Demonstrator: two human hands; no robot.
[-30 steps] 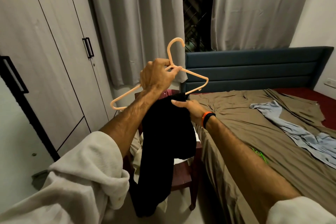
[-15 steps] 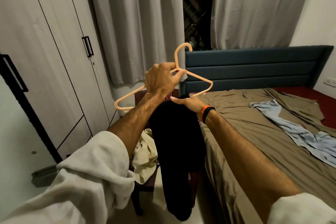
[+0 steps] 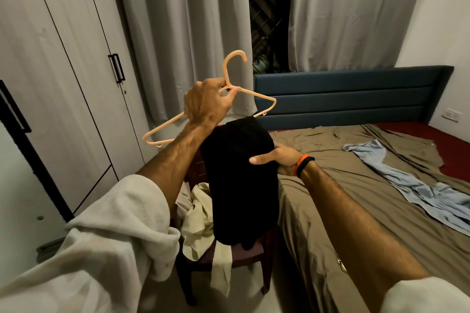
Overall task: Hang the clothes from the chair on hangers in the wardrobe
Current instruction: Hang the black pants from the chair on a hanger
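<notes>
Left hand (image 3: 207, 101): raised, fingers curled round the neck of a peach plastic hanger (image 3: 230, 76), just under the hook; hanger tilted, its left end lower than its right. Right hand (image 3: 276, 159): grips the upper right edge of a black garment (image 3: 240, 180), thumb laid flat across the front of the cloth, other fingers hidden behind it. Garment is folded over and hangs below the hanger's bottom bar; its top appears to drape over that bar, though the dark cloth makes the contact hard to read. Its lower end hangs just above the seat of a dark red chair (image 3: 244, 258). On the chair, beside and behind the black garment, a crumpled cream garment (image 3: 201, 221) spills over the seat's front edge. Wardrobe (image 3: 76, 79) stands to the left, far doors closed, black handles. To the right, a bed (image 3: 381, 211) with a brown sheet, a light blue cloth (image 3: 412, 185) lying across it. Grey curtains (image 3: 183, 20) behind.
</notes>
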